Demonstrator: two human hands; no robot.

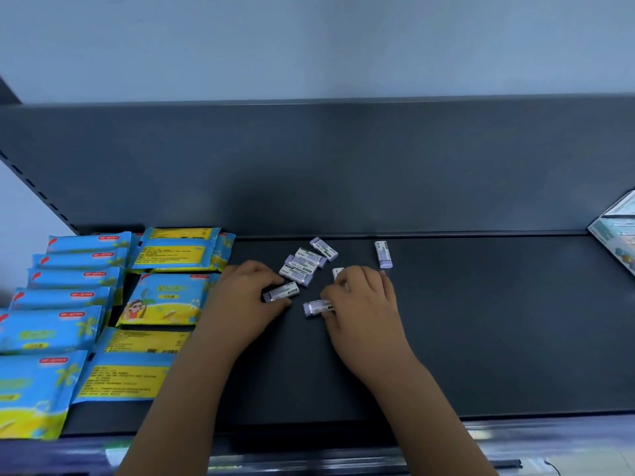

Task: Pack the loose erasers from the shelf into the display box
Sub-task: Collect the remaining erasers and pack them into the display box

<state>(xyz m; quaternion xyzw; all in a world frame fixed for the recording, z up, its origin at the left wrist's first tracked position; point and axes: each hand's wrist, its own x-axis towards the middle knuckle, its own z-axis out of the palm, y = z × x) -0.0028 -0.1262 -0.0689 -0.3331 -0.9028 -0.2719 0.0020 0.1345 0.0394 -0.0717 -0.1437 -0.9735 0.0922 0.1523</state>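
Cool, even indoor light falls from above, fairly bright. The matte dark grey metal shelf (481,321) looks flat and dull, with a paler wash across its back panel. Soft, faint shadows sit under the left hand (240,297) and the right hand (364,304). The glossy blue and yellow plastic packets (86,297) carry a slight sheen. Print on the small lilac erasers (302,266) is too soft to read. Straight edges bow toward the corners, and the bottom strip is smeared with blur.

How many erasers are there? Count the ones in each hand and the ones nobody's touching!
Left hand erasers: 1
Right hand erasers: 2, one half hidden
Untouched erasers: 5
Total: 8
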